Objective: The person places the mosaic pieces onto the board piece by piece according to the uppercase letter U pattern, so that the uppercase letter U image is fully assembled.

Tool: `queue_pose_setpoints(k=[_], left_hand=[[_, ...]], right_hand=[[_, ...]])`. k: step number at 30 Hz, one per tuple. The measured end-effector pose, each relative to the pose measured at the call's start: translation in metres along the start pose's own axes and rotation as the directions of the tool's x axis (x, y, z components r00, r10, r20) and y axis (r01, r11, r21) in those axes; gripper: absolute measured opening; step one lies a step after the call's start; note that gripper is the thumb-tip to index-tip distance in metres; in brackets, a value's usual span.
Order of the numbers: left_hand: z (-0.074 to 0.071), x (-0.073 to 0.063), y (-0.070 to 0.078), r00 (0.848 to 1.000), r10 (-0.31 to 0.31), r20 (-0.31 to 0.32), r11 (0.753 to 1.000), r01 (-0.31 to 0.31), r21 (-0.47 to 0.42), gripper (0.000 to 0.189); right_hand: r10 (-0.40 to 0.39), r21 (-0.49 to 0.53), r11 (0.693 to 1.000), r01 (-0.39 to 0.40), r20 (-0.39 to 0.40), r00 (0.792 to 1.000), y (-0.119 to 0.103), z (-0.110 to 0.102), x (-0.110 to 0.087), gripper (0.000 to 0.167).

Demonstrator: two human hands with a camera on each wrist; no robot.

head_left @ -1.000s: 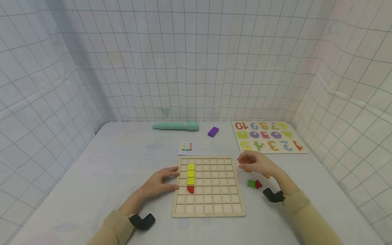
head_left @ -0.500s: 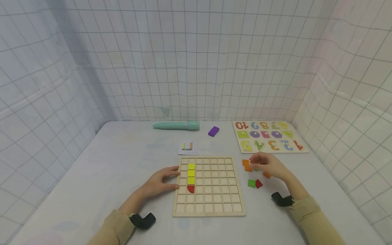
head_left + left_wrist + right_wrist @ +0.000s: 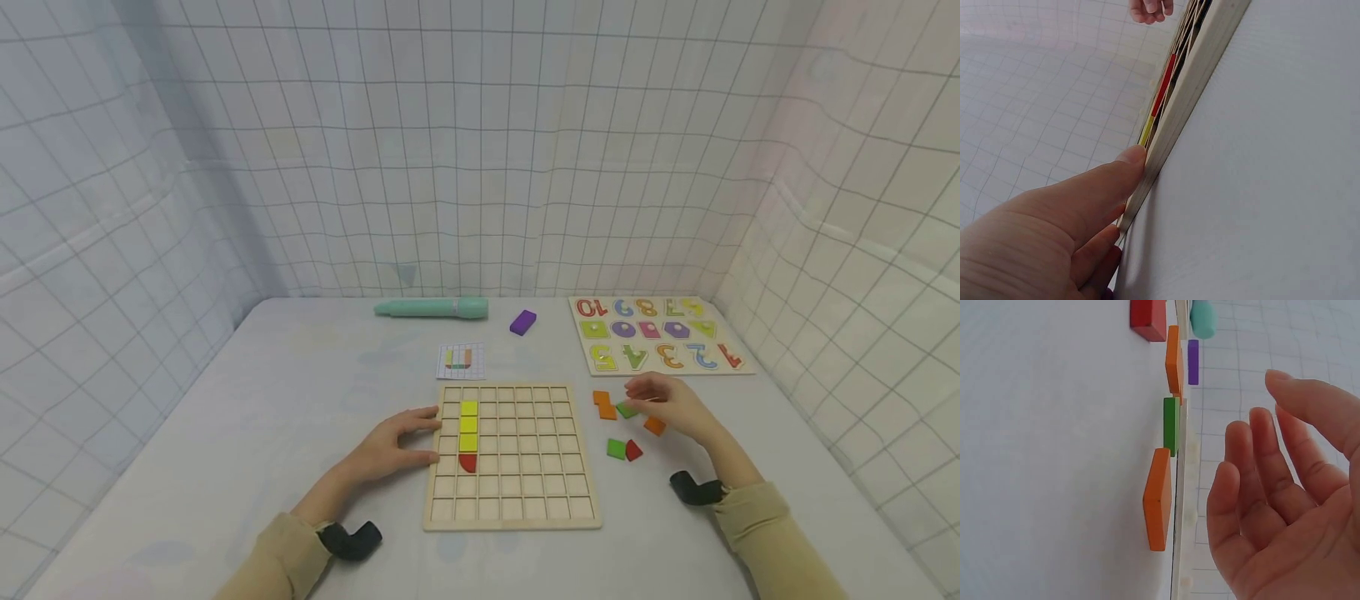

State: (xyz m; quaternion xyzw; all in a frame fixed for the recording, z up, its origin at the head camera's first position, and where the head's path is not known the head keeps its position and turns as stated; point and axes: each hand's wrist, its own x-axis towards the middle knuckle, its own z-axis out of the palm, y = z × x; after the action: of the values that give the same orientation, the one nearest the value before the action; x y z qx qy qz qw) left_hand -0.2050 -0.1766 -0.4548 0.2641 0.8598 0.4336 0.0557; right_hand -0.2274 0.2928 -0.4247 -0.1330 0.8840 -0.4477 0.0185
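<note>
Right hand, grip apart: compared with one second earlier, it lies farther right, off the far-right edge of the grid board, exposing two orange tiles and a green tile. In the right wrist view the thumb and fingers are parted, with nothing between them, raised above the bench. Left hand, grip apart: unchanged, fingertips and thumb touching the board's left edge.

The board, at centre, carries a column of three yellow squares with a red quarter-circle at its near end, as before. Right of it, nearer, lie a green square and a red piece; another orange tile lies beside the right hand, which blocks part of the bench. Beyond the board: a pattern card, teal pen, purple block and, far right, a number puzzle.
</note>
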Motion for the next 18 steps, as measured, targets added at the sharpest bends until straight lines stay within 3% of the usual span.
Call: queue_pose_setpoints(k=[18], left_hand=[[0.0007,-0.0004,0.0011,1.0,-0.019,-0.002,1.0,0.019,-0.013,0.052]], right_hand=[[0.006,-0.085,0.996,-0.01,-0.05,0.999,0.0079,0.005,-0.0026,0.033]])
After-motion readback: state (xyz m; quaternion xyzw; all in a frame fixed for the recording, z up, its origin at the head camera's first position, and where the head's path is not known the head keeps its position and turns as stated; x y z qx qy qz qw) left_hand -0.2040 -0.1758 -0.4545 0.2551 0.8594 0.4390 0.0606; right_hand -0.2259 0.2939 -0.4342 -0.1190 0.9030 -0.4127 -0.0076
